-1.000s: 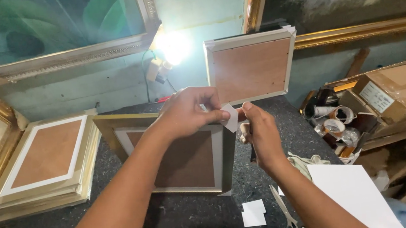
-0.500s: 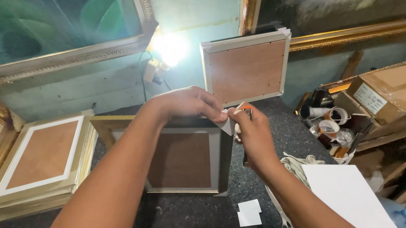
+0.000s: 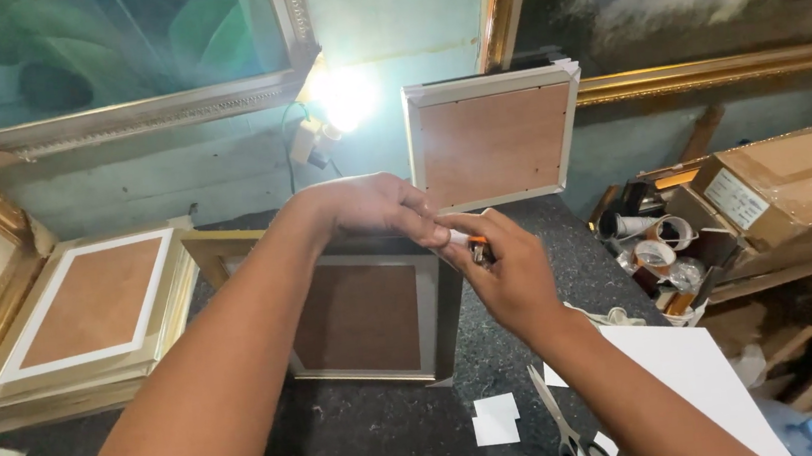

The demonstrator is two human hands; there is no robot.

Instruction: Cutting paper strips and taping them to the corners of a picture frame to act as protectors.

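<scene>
Both hands meet just above the picture frame with the brown board back and pale border [image 3: 360, 315], which lies face down on the dark speckled counter [image 3: 388, 441]. The left hand [image 3: 374, 206] pinches the end of a small white strip [image 3: 457, 238] with its fingertips. The right hand [image 3: 511, 272] is closed around a small orange and dark tool [image 3: 479, 246], touching the left fingertips. Small white paper squares [image 3: 496, 420] and grey metal scissors [image 3: 563, 433] lie on the counter near the frame.
</scene>
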